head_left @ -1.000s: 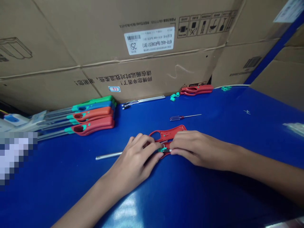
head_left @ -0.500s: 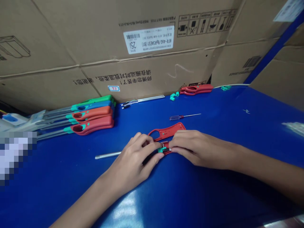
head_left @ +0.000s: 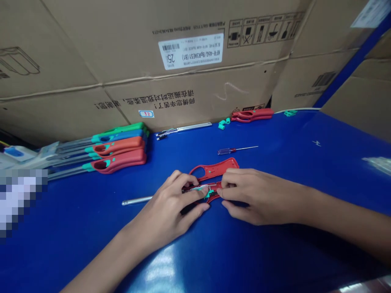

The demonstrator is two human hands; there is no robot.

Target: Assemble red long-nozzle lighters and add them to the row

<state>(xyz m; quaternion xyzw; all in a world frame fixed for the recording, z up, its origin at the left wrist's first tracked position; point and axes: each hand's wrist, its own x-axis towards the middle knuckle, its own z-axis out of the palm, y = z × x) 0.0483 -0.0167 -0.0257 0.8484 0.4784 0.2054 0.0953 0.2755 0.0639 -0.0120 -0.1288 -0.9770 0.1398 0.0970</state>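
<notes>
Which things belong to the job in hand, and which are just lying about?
Likely in the job:
nearer red shell half under left hand and right hand
green part inside it
silver tube
farther red shell half

Apparently lying about:
screwdriver
green rings
rear red shells
wired tubes
coloured handles

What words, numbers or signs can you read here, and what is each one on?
"KFR-46G/BpR3AES1(B1)": upside down, white label on the cardboard
"25": same white label
"33": blue-edged sticker
"师傅您辛苦了!请在搬运时对我温柔些,谢谢您!": upside down, cardboard
Signs: row of handling pictograms, cardboard
Too small or blurred: other print on the white label and cardboard, upper-right label
</notes>
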